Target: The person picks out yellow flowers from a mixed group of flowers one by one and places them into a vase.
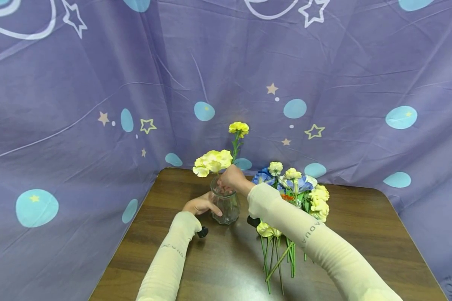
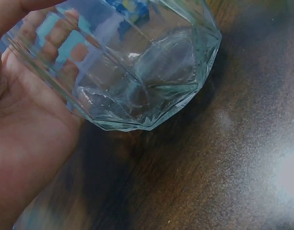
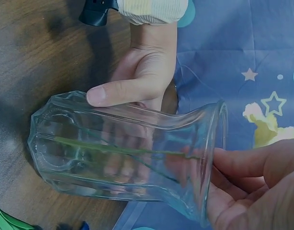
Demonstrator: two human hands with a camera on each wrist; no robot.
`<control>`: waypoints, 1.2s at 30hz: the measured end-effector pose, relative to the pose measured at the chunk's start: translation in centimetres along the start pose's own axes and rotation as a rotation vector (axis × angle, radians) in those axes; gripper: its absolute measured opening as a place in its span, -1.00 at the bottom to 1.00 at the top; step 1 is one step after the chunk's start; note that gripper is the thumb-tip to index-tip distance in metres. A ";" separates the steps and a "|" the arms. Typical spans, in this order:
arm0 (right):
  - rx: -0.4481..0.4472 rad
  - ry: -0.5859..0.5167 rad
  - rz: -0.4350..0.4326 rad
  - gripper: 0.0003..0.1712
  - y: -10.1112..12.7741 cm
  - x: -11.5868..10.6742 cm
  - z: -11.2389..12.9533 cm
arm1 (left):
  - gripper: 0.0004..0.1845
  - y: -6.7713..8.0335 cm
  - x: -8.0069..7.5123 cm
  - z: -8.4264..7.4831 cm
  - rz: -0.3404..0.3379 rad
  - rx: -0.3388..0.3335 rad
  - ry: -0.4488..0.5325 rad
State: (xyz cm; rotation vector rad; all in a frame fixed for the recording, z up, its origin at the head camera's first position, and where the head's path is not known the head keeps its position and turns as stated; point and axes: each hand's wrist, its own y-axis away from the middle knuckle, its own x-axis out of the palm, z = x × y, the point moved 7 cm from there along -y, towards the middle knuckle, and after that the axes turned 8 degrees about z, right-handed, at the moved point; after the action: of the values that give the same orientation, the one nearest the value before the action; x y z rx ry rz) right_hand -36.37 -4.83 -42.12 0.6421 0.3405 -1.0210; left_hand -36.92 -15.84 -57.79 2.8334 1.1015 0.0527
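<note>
A clear faceted glass vase (image 1: 227,211) stands on the wooden table. My left hand (image 1: 201,204) grips its side, thumb across the near face and fingers behind the glass. At the vase mouth, my right hand (image 1: 233,177) pinches a flower stem at the rim. Green stems (image 3: 108,148) run down inside the glass in the right wrist view. Above the mouth are a pale yellow bloom cluster (image 1: 212,162) and, higher up, a bright yellow flower (image 1: 239,128) on a leafy stem. The left wrist view shows the vase base (image 2: 147,96) close up.
To the right lies a pile of artificial flowers, with blue blooms (image 1: 263,177), pale yellow blooms (image 1: 319,200) and an orange one (image 1: 286,197). Their green stems (image 1: 271,267) point toward the near edge, partly behind my right sleeve (image 1: 312,234). A purple patterned cloth (image 1: 218,62) hangs behind the table (image 1: 218,267).
</note>
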 end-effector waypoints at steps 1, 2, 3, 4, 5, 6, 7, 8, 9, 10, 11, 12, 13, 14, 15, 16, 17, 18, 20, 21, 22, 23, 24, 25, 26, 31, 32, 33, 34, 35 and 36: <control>0.004 0.011 -0.001 -0.82 0.0 0.0 0.0 | 0.19 0.0 0.0 0.1 -0.001 -0.006 0.002; 0.008 0.025 -0.002 -0.83 -0.1 0.0 0.0 | 0.19 0.0 0.0 0.1 0.001 -0.011 0.002; 0.014 0.036 0.000 -0.84 -0.1 0.0 0.0 | 0.19 0.0 0.0 0.1 0.003 -0.017 0.003; 0.020 0.042 0.003 -0.85 -0.2 0.0 0.0 | 0.19 0.0 0.0 0.1 0.004 -0.021 0.002; 0.027 0.044 0.005 -0.86 -0.2 0.1 -0.1 | 0.18 0.1 0.0 0.1 0.003 -0.024 0.004; 0.031 0.042 0.010 -0.87 -0.2 0.1 -0.1 | 0.18 0.1 0.1 0.1 0.003 -0.027 0.004; 0.034 0.039 0.013 -0.87 -0.3 0.1 -0.2 | 0.18 0.1 0.1 0.1 0.003 -0.029 0.004; 0.038 0.037 0.016 -0.86 -0.3 0.1 -0.2 | 0.17 0.1 0.1 0.1 0.002 -0.031 0.005; 0.040 0.032 0.020 -0.86 -0.2 0.1 -0.3 | 0.16 0.1 0.1 0.1 0.000 -0.034 0.004; 0.040 0.031 0.020 -0.86 -0.2 0.2 -0.3 | 0.16 0.1 0.1 0.1 -0.003 -0.035 0.004; 0.039 0.029 0.021 -0.86 -0.2 0.2 -0.3 | 0.15 0.1 0.1 0.1 -0.006 -0.040 0.005; 0.037 0.030 0.022 -0.85 -0.2 0.2 -0.4 | 0.15 0.2 0.1 0.2 -0.007 -0.043 0.003; 0.037 0.031 0.026 -0.86 -0.3 0.2 -0.4 | 0.15 0.2 0.1 0.2 -0.009 -0.045 0.003; 0.036 0.030 0.029 -0.86 -0.3 0.3 -0.4 | 0.15 0.2 0.0 0.2 -0.013 -0.047 0.003; 0.036 0.029 0.030 -0.86 -0.3 0.3 -0.4 | 0.15 0.2 0.0 0.2 -0.015 -0.049 0.001; 0.037 0.031 0.031 -0.86 -0.4 0.3 -0.4 | 0.15 0.2 0.0 0.3 -0.015 -0.049 0.002; 0.036 0.032 0.033 -0.87 -0.4 0.3 -0.4 | 0.14 0.2 0.0 0.3 -0.012 -0.045 0.003; 0.036 0.036 0.034 -0.87 -0.5 0.4 -0.4 | 0.13 0.2 0.0 0.3 -0.012 -0.042 0.003; 0.038 0.044 0.035 -0.86 -0.5 0.4 -0.4 | 0.12 0.2 0.1 0.3 -0.008 -0.037 0.007; 0.039 0.050 0.034 -0.86 -0.5 0.4 -0.4 | 0.11 0.2 0.1 0.2 -0.005 -0.034 0.008; 0.041 0.051 0.034 -0.85 -0.5 0.4 -0.5 | 0.10 0.2 0.1 0.2 -0.004 -0.032 0.011; 0.043 0.051 0.033 -0.84 -0.6 0.4 -0.5 | 0.11 0.2 0.1 0.2 -0.005 -0.032 0.013; 0.046 0.053 0.031 -0.84 -0.6 0.3 -0.5 | 0.13 0.2 0.1 0.2 -0.009 -0.037 0.014; 0.050 0.054 0.029 -0.83 -0.6 0.3 -0.5 | 0.13 0.2 0.2 0.2 -0.007 -0.039 0.015; 0.053 0.057 0.024 -0.83 -0.6 0.3 -0.5 | 0.14 0.2 0.2 0.2 -0.009 -0.042 0.017; 0.056 0.138 0.006 -0.68 -0.9 0.2 -0.5 | 0.16 0.2 0.1 0.3 -0.004 -0.051 0.016; 0.055 0.165 0.004 -0.63 -1.0 0.2 -0.5 | 0.15 0.2 0.1 0.4 -0.004 -0.052 0.013; 0.053 0.196 0.003 -0.58 -1.0 0.2 -0.5 | 0.14 0.2 0.1 0.4 -0.003 -0.052 0.010; 0.052 0.218 0.002 -0.54 -1.1 0.1 -0.5 | 0.13 0.2 0.1 0.4 0.000 -0.051 0.008; 0.051 0.232 0.003 -0.52 -1.1 0.1 -0.5 | 0.13 0.1 0.1 0.4 -0.001 -0.052 0.003; 0.050 0.232 0.007 -0.51 -1.1 0.2 -0.5 | 0.12 0.1 0.1 0.4 0.000 -0.051 -0.001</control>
State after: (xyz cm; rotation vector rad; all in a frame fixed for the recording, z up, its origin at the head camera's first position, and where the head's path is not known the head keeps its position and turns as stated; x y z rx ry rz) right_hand -37.21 -5.04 -42.92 0.8092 0.5166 -0.9519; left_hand -36.78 -15.91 -58.16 2.7881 1.0846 0.0785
